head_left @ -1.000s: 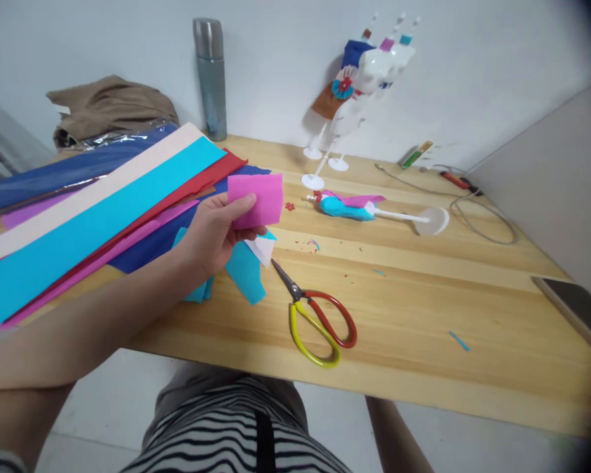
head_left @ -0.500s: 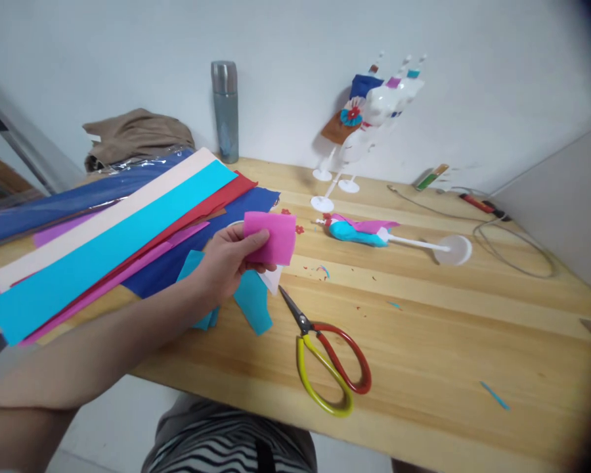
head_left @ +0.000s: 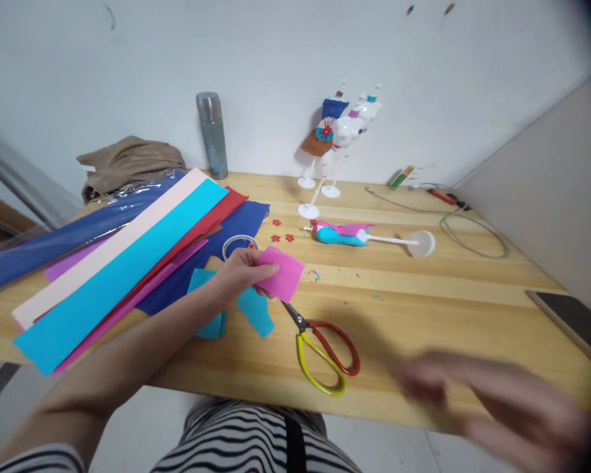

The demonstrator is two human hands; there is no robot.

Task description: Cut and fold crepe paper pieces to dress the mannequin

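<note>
My left hand (head_left: 240, 270) pinches a small pink paper piece (head_left: 282, 273) low over the wooden table (head_left: 423, 295), just above the tips of the scissors. The scissors (head_left: 322, 345), with one red and one yellow handle, lie closed near the front edge. Blue paper scraps (head_left: 253, 310) lie under my left hand. My right hand (head_left: 497, 404) is a motion-smeared shape over the table's front right edge, to the right of the scissors; its fingers cannot be made out.
Long sheets of coloured paper (head_left: 123, 256) cover the left of the table. A steel flask (head_left: 213, 135) and decorated white figures on stands (head_left: 332, 141) stand at the back. One figure (head_left: 354, 234) lies flat. Cables (head_left: 473, 223) and a dark tablet (head_left: 571, 315) sit at the right.
My left hand has lowered the pink piece toward the table. My right hand has come into view at the front right, blurred by motion. The camera has shifted.
</note>
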